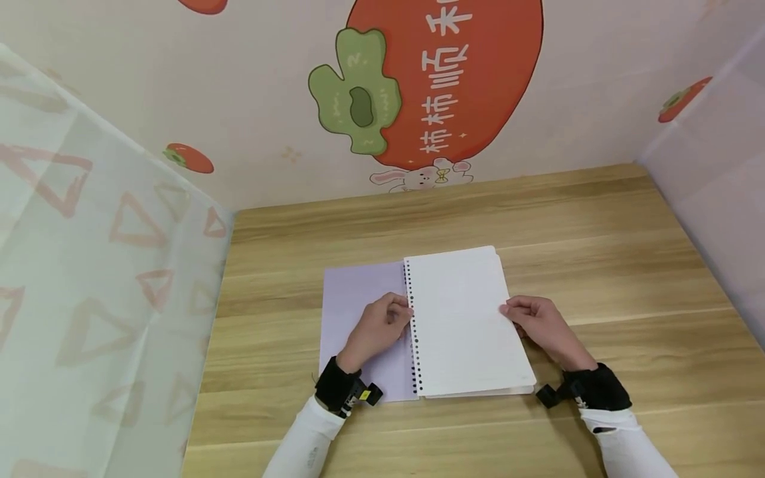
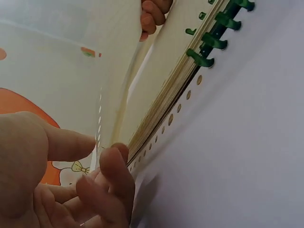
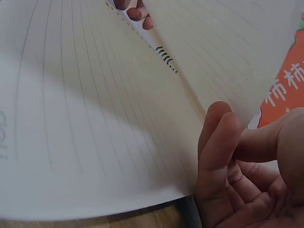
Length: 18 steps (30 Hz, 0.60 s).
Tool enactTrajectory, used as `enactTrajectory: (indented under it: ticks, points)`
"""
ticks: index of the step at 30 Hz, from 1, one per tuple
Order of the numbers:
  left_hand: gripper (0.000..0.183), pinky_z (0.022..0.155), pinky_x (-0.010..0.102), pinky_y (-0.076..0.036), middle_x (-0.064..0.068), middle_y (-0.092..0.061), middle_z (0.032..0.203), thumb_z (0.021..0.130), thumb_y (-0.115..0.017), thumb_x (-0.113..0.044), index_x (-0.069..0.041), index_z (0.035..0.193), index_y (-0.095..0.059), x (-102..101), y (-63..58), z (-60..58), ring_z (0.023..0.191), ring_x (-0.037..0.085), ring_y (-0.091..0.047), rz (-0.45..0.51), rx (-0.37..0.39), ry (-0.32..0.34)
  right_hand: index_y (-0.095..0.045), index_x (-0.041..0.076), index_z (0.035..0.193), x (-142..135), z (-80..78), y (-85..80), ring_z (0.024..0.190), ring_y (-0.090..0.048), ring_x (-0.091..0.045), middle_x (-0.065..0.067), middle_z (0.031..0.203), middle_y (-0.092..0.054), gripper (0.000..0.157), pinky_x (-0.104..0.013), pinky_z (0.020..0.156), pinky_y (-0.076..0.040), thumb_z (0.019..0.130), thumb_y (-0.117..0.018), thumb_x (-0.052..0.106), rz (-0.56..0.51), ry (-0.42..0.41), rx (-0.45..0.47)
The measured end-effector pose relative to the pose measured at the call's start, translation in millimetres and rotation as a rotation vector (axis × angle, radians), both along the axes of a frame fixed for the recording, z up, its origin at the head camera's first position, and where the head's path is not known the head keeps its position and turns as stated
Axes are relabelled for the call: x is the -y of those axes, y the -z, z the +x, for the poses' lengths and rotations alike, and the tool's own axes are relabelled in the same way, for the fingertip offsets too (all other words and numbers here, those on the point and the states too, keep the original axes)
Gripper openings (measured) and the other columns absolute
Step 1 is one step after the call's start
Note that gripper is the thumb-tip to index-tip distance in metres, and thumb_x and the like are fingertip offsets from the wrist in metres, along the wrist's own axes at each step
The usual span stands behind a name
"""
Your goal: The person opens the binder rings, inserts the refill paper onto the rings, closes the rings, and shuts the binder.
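Observation:
A loose-leaf notebook lies open on the table, its lilac cover (image 1: 358, 282) folded out to the left. Over its pages is a white sheet (image 1: 460, 318) with a row of punched holes down its left side. At those holes my left hand (image 1: 376, 326) pinches the sheet's edge between thumb and fingers. My right hand (image 1: 540, 325) pinches the opposite edge. Dark green binder rings (image 2: 214, 41) stand up along the spine in the left wrist view, beside the page stack (image 2: 159, 107). Faint ruled lines show on the lower page (image 3: 95, 118) in the right wrist view.
The notebook rests on a wood-grain table (image 1: 281, 245). A printed cloth backdrop (image 1: 257, 99) with a large red persimmon rises behind it, and a side cloth (image 1: 101, 279) hangs at the left. Black wrist cameras are strapped on both wrists.

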State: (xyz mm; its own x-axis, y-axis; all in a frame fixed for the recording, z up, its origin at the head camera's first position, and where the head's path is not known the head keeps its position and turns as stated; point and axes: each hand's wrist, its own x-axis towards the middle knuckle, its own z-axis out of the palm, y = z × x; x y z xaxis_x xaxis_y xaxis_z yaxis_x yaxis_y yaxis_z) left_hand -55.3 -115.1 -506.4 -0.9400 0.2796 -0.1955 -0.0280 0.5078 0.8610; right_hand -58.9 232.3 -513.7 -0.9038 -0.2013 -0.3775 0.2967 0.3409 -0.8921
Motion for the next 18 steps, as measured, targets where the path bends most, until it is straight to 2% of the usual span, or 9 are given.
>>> enactTrajectory:
  ticks: [4, 6, 9, 12, 18]
  points:
    - [0.032, 0.072, 0.030, -0.050, -0.002, -0.068, 0.104, 0.103, -0.060, -0.027, -0.008, 0.128, -0.063, -3.9, -1.6, 1.6, 0.079, 0.010, -0.059, -0.081, -0.090, -0.037, -0.066, -0.008, 0.119, -0.8, -1.1, 0.3, 0.069, -0.060, -0.012, -0.005, 0.086, -0.072, 0.050, -0.025, 0.062, -0.051, 0.101, -0.063, 0.038, 0.010, 0.018, 0.007]
    - [0.037, 0.078, 0.032, -0.051, 0.001, -0.067, 0.112, 0.102, -0.062, -0.027, -0.007, 0.132, -0.061, -7.1, -2.5, 1.5, 0.087, 0.013, -0.060, -0.137, -0.151, -0.039, -0.066, -0.009, 0.121, -1.6, -1.4, 1.0, 0.069, -0.062, -0.012, -0.004, 0.086, -0.073, 0.050, -0.026, 0.062, -0.052, 0.101, -0.064, 0.037, 0.010, 0.027, 0.012]
    - [0.044, 0.094, 0.037, -0.049, 0.006, -0.061, 0.130, 0.102, -0.062, -0.030, -0.007, 0.138, -0.058, -11.2, -2.3, 0.7, 0.108, 0.021, -0.058, -0.219, -0.241, -0.005, -0.065, -0.010, 0.121, -2.7, -1.9, 1.0, 0.069, -0.064, -0.012, -0.004, 0.088, -0.074, 0.050, -0.027, 0.062, -0.054, 0.101, -0.063, 0.036, 0.007, 0.028, 0.012]
    - [0.051, 0.110, 0.047, -0.039, 0.010, -0.052, 0.148, 0.103, -0.059, -0.034, -0.006, 0.146, -0.054, -14.2, -2.3, 0.2, 0.131, 0.032, -0.048, -0.285, -0.317, 0.052, -0.065, -0.010, 0.120, -4.1, -2.3, 0.7, 0.069, -0.065, -0.013, -0.004, 0.087, -0.075, 0.049, -0.027, 0.062, -0.055, 0.102, -0.063, 0.036, 0.015, 0.027, 0.009]
    - [0.057, 0.114, 0.059, -0.026, 0.008, -0.037, 0.165, 0.106, -0.051, -0.038, -0.009, 0.155, -0.047, -17.4, -1.4, 1.0, 0.146, 0.038, -0.031, -0.374, -0.346, 0.134, -0.066, -0.010, 0.122, -5.8, -1.6, 1.9, 0.068, -0.063, -0.012, -0.002, 0.085, -0.074, 0.049, -0.026, 0.060, -0.053, 0.102, -0.063, 0.034, 0.030, 0.023, 0.019]
